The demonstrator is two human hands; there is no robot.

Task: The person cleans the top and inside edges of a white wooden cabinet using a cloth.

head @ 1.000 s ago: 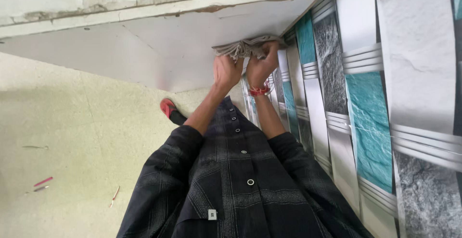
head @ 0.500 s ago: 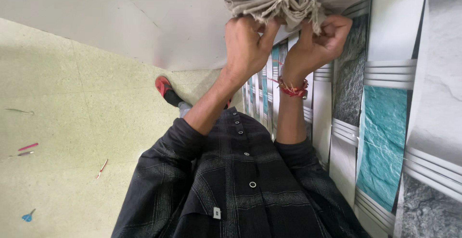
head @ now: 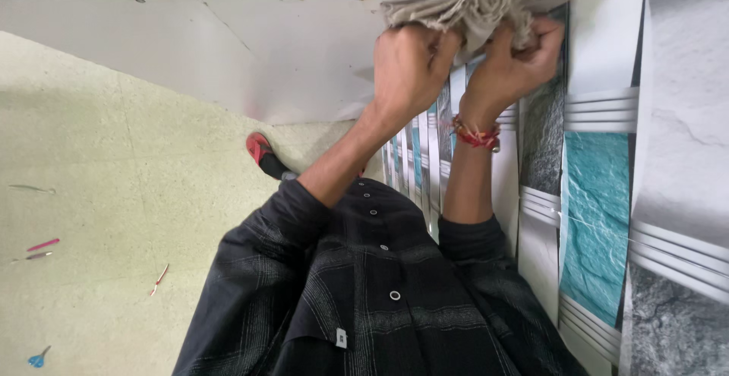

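Cloth (head: pixel 474 7), beige-grey, bunched in folds; pressed at the far top of the scene where a white panel (head: pixel 250 57) meets the patterned wall covering (head: pixel 600 194) on the right; left hand (head: pixel 410 68) clenched on its near edge; right hand (head: pixel 512 68) just beside, fingers curled tight into the folds; red thread band (head: pixel 476 134) on the right wrist; dark checked shirt (head: pixel 380 300) near; red shoe (head: pixel 258 148) on pale green floor (head: pixel 99 194); blue scissors (head: pixel 36 358) at near left.

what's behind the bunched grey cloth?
The cloth is pressed by left hand and right hand against patterned wallpaper near the white panel. The surface directly behind is covered.
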